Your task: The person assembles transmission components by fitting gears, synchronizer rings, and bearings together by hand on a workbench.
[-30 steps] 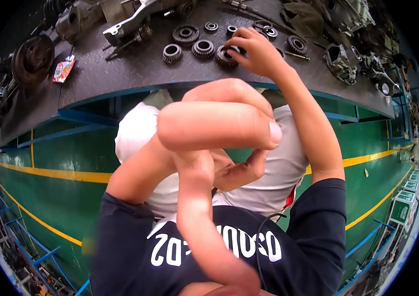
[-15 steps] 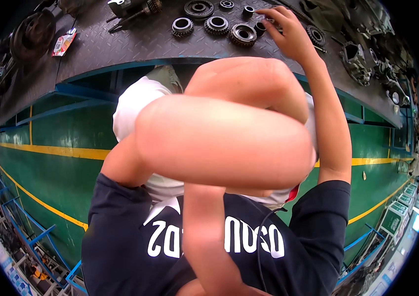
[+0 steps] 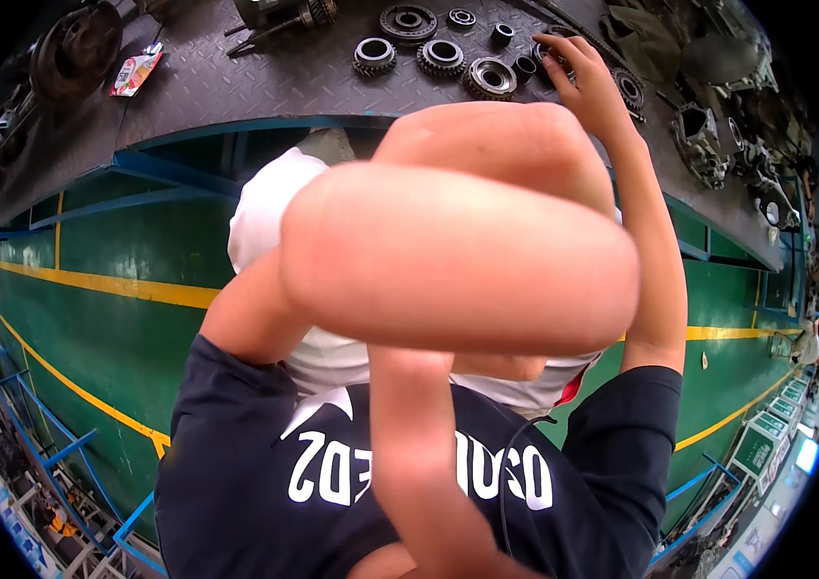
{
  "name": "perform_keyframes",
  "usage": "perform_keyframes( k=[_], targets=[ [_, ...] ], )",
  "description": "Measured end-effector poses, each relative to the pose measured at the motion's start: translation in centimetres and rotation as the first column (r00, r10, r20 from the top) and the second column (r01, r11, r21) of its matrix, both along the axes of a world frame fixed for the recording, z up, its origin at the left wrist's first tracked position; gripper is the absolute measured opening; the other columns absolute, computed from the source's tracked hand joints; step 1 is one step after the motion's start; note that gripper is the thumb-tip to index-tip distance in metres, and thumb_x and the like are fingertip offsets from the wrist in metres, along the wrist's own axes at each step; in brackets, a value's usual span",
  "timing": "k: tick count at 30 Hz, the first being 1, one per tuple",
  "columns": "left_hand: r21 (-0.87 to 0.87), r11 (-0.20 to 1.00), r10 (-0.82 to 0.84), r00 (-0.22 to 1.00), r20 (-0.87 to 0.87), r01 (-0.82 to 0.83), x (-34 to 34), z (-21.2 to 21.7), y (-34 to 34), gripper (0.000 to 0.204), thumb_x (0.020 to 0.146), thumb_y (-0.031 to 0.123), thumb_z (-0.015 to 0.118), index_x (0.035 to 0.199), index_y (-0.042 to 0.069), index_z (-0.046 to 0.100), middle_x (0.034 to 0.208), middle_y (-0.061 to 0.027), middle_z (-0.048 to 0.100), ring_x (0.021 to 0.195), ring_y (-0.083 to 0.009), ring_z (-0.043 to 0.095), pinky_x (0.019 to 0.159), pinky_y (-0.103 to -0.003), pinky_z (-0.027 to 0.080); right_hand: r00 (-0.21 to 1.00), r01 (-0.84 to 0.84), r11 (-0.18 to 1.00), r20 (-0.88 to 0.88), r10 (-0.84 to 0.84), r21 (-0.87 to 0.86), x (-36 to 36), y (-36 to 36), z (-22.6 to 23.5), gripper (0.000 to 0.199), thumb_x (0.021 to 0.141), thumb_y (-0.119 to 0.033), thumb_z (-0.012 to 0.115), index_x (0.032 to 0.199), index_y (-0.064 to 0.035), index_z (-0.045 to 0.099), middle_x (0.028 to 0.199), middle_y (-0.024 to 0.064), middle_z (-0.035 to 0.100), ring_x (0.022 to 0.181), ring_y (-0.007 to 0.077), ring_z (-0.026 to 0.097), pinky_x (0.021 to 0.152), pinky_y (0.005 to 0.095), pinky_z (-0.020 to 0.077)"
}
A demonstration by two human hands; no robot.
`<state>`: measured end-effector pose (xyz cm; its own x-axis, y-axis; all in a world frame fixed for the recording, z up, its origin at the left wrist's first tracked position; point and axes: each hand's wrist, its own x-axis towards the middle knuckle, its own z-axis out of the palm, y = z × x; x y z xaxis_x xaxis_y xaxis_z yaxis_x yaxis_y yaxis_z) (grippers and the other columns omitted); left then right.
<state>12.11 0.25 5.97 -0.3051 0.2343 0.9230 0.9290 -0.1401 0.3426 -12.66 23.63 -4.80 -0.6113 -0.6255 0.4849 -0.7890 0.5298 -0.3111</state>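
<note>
Dark metal ring [image 3: 541, 48] is reached by the right hand [image 3: 585, 82], clamping impossible to tell, a toothed gear [image 3: 491, 79] left of that grip. Grasping seems the step; a sure pinch appears called for. The left hand [image 3: 458, 261] is curled, its hold hidden.

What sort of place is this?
Probably a mechanical workshop, perhaps for vehicle parts: metal gears lie on a dark, tread-patterned metal workbench, a metal housing sits toward its right, and yellow lines mark the green floor.
</note>
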Motion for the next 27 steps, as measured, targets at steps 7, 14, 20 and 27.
perform_keyframes(
  k=[7,14,20,27],
  targets=[
    [0.224,0.942,0.293,0.938,-0.184,-0.250,-1.8,-1.1,3.3,0.054,0.059,0.001,0.080,0.107,0.022,0.067,0.099,-0.0099,0.058,0.064,-0.0236,0.057,0.050,-0.033,0.044,0.999,-0.035,0.999,-0.025,0.036,0.023,-0.2,-0.9,-0.4,0.035,0.099,-0.006,0.062,0.134,-0.0077,0.067,0.107,0.0175,0.062,0.104,0.0371,0.060,0.096,0.0436,0.0487],
    [-0.349,0.887,0.261,0.952,-0.163,-0.303,-2.8,-3.2,4.3,0.028,0.077,0.011,0.078,0.103,0.018,0.071,0.101,-0.0070,0.060,0.074,-0.0240,0.064,0.064,-0.036,0.053,0.982,0.183,0.979,-0.060,-0.178,0.093,0.0,-0.1,-0.4,0.043,0.088,-0.011,0.072,0.130,-0.0098,0.070,0.119,0.0179,0.061,0.113,0.0402,0.056,0.103,0.0464,0.0492],
    [-0.902,0.376,0.474,0.881,-0.009,-0.211,-3.2,-6.9,5.0,0.043,0.085,0.013,0.071,0.127,0.011,0.061,0.120,-0.0139,0.061,0.103,-0.0337,0.069,0.087,-0.046,0.055,0.884,0.284,0.902,0.275,-0.378,0.326,-1.2,-0.4,0.8,0.053,0.081,-0.018,0.081,0.133,-0.0144,0.071,0.135,0.0215,0.062,0.126,0.0403,0.061,0.111,0.0434,0.0505],
    [-0.994,-0.083,0.653,0.758,0.000,0.072,-1.9,-12.8,7.5,0.041,0.085,0.015,0.077,0.124,0.004,0.066,0.118,-0.0160,0.068,0.109,-0.0340,0.070,0.084,-0.047,0.060,0.864,0.423,0.892,0.223,-0.451,0.160,0.2,-1.8,2.2,0.061,0.077,-0.009,0.071,0.137,-0.0208,0.069,0.139,0.0191,0.061,0.130,0.0406,0.061,0.110,0.0457,0.0519]
  ],
)
